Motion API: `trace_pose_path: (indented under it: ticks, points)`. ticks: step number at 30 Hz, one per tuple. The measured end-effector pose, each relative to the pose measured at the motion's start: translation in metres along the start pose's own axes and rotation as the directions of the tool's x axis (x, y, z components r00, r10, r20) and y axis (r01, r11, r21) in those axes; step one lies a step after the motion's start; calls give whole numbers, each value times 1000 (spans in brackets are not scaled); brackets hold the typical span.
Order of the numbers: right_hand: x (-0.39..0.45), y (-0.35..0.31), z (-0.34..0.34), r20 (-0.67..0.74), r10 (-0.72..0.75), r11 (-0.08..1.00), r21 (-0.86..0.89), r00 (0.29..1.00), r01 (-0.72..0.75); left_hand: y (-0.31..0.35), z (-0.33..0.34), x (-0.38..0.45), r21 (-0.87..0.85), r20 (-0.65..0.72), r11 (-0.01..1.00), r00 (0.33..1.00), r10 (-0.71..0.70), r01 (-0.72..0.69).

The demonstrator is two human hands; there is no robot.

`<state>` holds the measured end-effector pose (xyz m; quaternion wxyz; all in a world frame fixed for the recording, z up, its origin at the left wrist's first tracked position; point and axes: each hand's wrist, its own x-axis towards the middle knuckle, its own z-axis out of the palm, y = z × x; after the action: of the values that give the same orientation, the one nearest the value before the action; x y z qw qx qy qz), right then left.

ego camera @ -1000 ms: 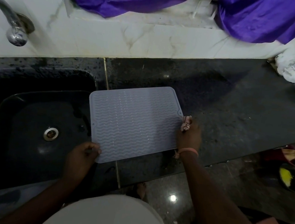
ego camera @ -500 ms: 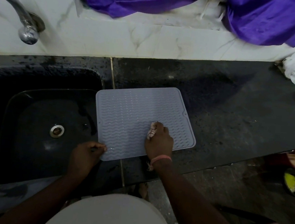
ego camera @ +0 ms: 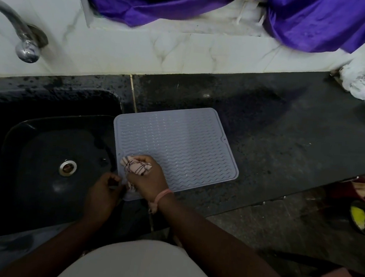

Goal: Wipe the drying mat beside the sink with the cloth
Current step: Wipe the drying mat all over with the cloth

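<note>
Now right hand [ego camera: 149, 179] with cloth [ego camera: 136, 167] on mat [ego camera: 183, 147]

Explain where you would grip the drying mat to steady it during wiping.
Pinch the near-left corner of the drying mat from the sink side, as the left hand does: the mat lies flat, and that thin edge overhangs, clear of the cloth.

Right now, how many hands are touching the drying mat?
2. The right hand presses the cloth onto the drying mat's near-left area; the left hand holds its near-left corner, by the sink.

Faucet [ego camera: 27, 46], purple cloth [ego camera: 308, 23], crumpled bag [ego camera: 358, 81].
</note>
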<state>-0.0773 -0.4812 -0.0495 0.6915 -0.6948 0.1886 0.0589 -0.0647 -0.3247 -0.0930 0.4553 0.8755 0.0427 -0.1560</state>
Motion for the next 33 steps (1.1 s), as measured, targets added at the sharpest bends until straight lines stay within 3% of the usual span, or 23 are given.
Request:
trace_pose_path:
  ticks: [5, 10, 12, 15, 18, 21, 23, 27, 33]
  points:
    - [-7, -11, -39, -41, 57, 955, 294, 997, -43, -2, -1, 2, -71, 42, 997, 999, -14, 17]
    - [-11, -11, -145, -162, 113, 763, 646, 980, 19, 0, 1, 2, -2, -4, 1000, 1000, 10, -10]
    - [-12, -12, -192, -358, 174, 835, 548, 918, 56, 0, 2, 3, 11, 3, 1000, 1000, 13, -13]
    - [-5, -10, -243, -665, 140, 988, 140, 734, -62, 0, 3, 4, -7, 5, 1000, 1000, -5, 5]
    - [5, -6, -253, -671, 6, 951, -225, 741, -211, -1, 5, 5, 21, -13, 999, 999, 41, -40]
    - [10, 0, -238, -577, -99, 749, -580, 811, -321, -5, 3, 6, 57, 19, 994, 995, 97, -98]
    - [12, -3, -228, -540, -76, 695, -632, 838, -344, -8, 0, 6, 90, 33, 989, 993, 112, -114]
    - [20, -14, -223, -566, 91, 619, -612, 819, -492, -6, 0, 6, 97, 23, 988, 992, 120, -122]
    - [24, -23, -221, -600, 226, 722, -425, 767, -545, -1, -2, 5, 62, 29, 995, 997, 74, -75]
